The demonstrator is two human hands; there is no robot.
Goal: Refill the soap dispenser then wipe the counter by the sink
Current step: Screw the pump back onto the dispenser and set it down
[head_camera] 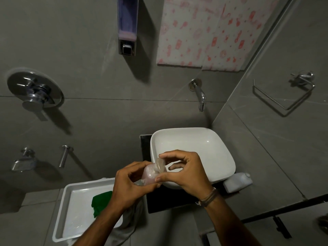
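Both hands meet in front of the sink, over its near-left corner. The left hand is closed around a small clear bottle that holds pale pink liquid, with the thumb on top and the fingers under it. The right hand pinches a round translucent cap at the bottle's top between thumb and forefinger; the other fingers are curled loosely. The cap looks tilted, but the view is too blurred to tell if it is on the neck or already off. A thin band is on the right wrist. The soap dispenser is fixed on the wall high above the hands, well apart from them, with purple liquid low in its clear tank and a square push button under it. Below the left forearm stands a white tray, and a green cloth lies in it, partly hidden by the arm. A white bottle lies on its side on the dark counter, just beside the sink on the right. A tap comes from the wall above the sink.
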